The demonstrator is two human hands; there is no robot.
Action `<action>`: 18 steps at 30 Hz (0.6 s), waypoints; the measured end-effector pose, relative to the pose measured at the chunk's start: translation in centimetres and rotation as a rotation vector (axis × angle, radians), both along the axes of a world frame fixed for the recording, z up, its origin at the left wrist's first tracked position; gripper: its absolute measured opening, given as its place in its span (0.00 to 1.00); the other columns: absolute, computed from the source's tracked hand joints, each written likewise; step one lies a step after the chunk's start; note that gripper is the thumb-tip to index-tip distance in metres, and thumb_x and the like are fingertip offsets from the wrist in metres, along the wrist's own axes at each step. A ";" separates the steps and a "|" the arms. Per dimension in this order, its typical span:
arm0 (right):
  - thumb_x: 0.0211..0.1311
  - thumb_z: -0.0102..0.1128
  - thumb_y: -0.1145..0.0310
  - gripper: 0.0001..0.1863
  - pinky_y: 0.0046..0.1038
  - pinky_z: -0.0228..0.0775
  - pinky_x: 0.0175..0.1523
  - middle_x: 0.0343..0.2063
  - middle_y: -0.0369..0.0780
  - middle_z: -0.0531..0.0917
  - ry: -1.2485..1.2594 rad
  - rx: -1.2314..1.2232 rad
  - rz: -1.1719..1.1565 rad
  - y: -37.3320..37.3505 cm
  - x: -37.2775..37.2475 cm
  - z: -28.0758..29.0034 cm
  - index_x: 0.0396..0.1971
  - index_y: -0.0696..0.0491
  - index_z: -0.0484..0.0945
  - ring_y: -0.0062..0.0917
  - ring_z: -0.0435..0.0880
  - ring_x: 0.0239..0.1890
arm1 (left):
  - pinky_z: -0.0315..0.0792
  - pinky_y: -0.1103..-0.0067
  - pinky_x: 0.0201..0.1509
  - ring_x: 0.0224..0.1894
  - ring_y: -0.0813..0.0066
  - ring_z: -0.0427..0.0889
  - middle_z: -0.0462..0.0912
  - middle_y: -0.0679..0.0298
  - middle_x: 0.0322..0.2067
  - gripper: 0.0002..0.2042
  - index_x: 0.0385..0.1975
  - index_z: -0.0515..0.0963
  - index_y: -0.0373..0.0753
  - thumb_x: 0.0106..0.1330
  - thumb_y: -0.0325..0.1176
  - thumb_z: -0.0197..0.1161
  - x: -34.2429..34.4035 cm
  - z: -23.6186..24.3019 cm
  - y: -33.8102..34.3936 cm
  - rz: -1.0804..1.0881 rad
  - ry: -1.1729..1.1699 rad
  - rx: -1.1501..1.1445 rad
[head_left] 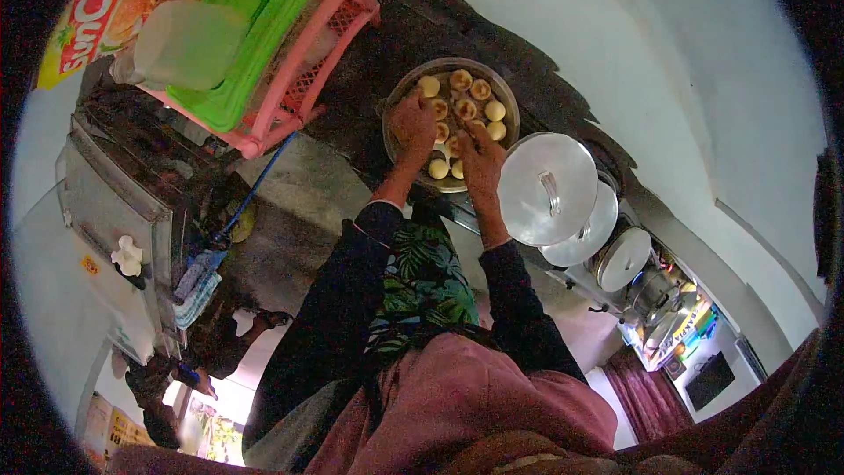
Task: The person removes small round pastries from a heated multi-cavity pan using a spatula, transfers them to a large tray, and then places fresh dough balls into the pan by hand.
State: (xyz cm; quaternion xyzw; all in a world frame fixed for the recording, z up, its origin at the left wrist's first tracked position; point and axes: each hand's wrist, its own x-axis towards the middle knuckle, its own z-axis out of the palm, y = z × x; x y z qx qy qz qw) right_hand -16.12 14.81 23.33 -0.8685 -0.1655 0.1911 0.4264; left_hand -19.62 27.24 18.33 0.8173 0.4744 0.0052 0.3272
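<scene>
A round metal pan (512, 97) holds several small round pastries, some browned on top, such as one browned pastry (466, 109), and others pale, such as one pale pastry (495, 112). Over the left side of the pan is my left hand (411, 126), its fingers curled down beside the pastries; what they hold, if anything, is hidden. My right hand (483, 161) reaches in over the near right part, thumb and fingers closed around a small pastry. Both hands cover some of the pastries beneath them.
Right of the pan lie a large silver lid (536, 178) and a second lid (591, 233), with another lidded pot (624, 259) beyond. A pink rack (303, 62) at the left carries a green lid (255, 26) and a translucent container (192, 44). A white wall (659, 62) rises behind.
</scene>
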 end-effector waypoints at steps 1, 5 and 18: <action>0.53 0.57 0.69 0.13 0.20 0.67 0.29 0.24 0.38 0.80 0.038 0.054 -0.026 0.0 -0.4 0.4 0.37 0.59 0.76 0.16 0.75 0.25 | 0.71 0.68 0.36 0.31 0.57 0.78 0.79 0.53 0.29 0.12 0.34 0.77 0.33 0.59 0.34 0.51 -0.3 -0.5 -0.2 -0.037 0.026 0.095; 0.53 0.57 0.69 0.13 0.20 0.68 0.29 0.25 0.39 0.81 0.130 0.037 -0.099 -1.1 -0.5 1.3 0.37 0.60 0.76 0.16 0.76 0.25 | 0.71 0.69 0.34 0.29 0.57 0.77 0.78 0.54 0.25 0.10 0.33 0.76 0.34 0.59 0.33 0.51 -1.2 -1.1 0.1 0.176 -0.323 0.031; 0.54 0.54 0.69 0.13 0.27 0.69 0.35 0.29 0.45 0.80 -0.234 -0.105 0.020 -0.2 -1.9 1.3 0.38 0.59 0.75 0.27 0.79 0.29 | 0.73 0.70 0.32 0.29 0.60 0.79 0.78 0.53 0.32 0.14 0.45 0.69 0.34 0.59 0.26 0.51 -6.9 -0.3 -0.7 0.178 -0.360 0.149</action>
